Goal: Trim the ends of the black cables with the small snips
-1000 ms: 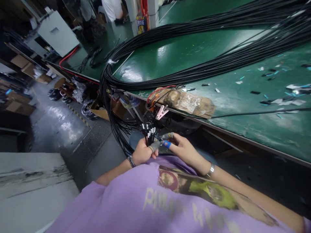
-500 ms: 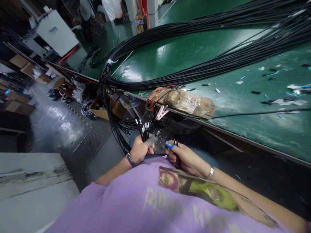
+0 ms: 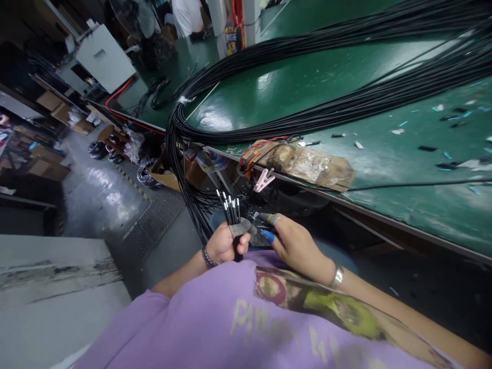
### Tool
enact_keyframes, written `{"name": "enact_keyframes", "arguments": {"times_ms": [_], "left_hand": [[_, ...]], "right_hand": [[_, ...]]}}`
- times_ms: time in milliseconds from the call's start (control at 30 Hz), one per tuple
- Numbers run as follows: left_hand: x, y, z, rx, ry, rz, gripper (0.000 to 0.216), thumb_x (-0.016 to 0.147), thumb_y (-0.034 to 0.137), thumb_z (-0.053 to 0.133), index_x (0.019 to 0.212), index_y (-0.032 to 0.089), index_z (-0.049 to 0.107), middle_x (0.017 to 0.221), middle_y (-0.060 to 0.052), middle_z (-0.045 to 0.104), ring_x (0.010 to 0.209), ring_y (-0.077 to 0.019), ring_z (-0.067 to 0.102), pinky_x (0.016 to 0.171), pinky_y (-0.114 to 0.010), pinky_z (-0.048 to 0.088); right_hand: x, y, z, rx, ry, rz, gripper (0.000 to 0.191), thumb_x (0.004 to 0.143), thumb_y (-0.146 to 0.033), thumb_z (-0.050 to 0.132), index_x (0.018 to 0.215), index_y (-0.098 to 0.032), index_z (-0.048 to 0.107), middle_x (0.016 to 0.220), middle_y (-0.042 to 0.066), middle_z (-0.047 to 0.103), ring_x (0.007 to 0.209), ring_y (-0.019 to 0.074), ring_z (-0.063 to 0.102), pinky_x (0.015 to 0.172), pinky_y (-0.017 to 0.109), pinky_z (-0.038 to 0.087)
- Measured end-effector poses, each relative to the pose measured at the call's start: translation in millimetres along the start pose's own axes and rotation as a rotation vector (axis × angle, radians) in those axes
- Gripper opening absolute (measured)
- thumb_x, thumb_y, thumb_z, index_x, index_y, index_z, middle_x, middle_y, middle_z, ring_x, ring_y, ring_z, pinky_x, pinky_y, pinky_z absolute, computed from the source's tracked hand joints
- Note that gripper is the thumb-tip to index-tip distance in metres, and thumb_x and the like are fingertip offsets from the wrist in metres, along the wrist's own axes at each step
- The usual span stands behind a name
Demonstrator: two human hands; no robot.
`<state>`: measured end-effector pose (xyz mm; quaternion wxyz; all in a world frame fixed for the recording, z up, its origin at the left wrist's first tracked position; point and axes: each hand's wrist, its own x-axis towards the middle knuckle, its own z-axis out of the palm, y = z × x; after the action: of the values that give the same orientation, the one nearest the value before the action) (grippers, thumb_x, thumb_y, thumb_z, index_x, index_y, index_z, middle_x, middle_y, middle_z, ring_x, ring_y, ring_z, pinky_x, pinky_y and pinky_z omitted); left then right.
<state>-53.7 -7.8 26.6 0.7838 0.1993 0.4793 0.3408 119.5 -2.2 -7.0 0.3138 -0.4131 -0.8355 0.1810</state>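
My left hand (image 3: 225, 245) is closed around a bunch of black cables (image 3: 231, 218) whose white-tipped ends stick up above the fist. A grey cover wraps its thumb. Close by on the right, my right hand (image 3: 298, 248) reaches toward the left thumb, its thumb and forefinger drawn together. The right thumb has a blue cover and the forefinger a grey one. Something thin and dark shows between these fingertips, too small to name. From the left hand, the cables run up to a large black cable coil (image 3: 177, 123) draped over the table edge.
The coil stretches across a green table (image 3: 307, 77). At the table's edge are a taped piece of cardboard (image 3: 319, 166) and a pink clip (image 3: 264, 180). Cable scraps (image 3: 426, 148) lie to the right. A white box-shaped machine (image 3: 103, 59) and another person (image 3: 187, 18) are farther back.
My right hand has moved up and closer to the left hand, with its forefinger now extended forward over the thumb. My left hand still grips the bunch. The view has shifted slightly.
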Motion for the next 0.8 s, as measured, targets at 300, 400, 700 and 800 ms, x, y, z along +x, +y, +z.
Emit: {"name": "enact_keyframes", "arguments": {"times_ms": [300,400,700,800], "left_hand": [[-1.9,-0.3,2.8,0.045,-0.030,-0.012,0.038,0.052,0.038,0.076,0.062,0.016,0.047,0.036,0.007,0.043,0.026,-0.0049,0.033,0.032,-0.018,0.021],[-1.0,-2.8,0.8,0.056,-0.043,-0.002,0.037,0.053,0.037,0.076,0.063,0.017,0.046,0.036,0.008,0.043,0.026,-0.0050,0.033,0.031,-0.018,0.022],[2.1,-14.2,2.2,0.251,0.093,0.203,0.038,0.061,0.046,0.071,0.056,0.013,0.052,0.043,0.004,0.050,0.030,-0.0031,0.037,0.032,-0.018,0.024],[1.9,-14.3,4.6,0.320,0.094,0.201,0.042,0.062,0.048,0.071,0.051,0.013,0.050,0.043,0.003,0.050,0.030,-0.0033,0.038,0.033,-0.018,0.024]], "right_hand": [[3.9,4.5,6.2,-0.063,0.023,-0.048,0.016,0.083,-0.013,0.037,0.086,-0.016,0.052,0.072,0.008,0.058,0.064,0.0186,0.053,0.059,0.029,0.044],[3.6,4.5,2.7,0.057,-0.026,-0.038,0.017,0.084,-0.015,0.036,0.077,-0.018,0.051,0.067,0.005,0.057,0.059,0.0163,0.050,0.056,0.027,0.042],[3.9,-6.3,-0.6,0.853,-0.097,0.570,0.025,0.075,-0.043,0.055,0.079,-0.018,0.054,0.067,0.000,0.055,0.054,0.0105,0.045,0.051,0.024,0.040],[5.1,-10.7,-2.8,0.964,-0.106,0.648,0.027,0.073,-0.042,0.057,0.084,-0.017,0.055,0.070,0.000,0.055,0.050,0.0078,0.039,0.046,0.022,0.034]]}}
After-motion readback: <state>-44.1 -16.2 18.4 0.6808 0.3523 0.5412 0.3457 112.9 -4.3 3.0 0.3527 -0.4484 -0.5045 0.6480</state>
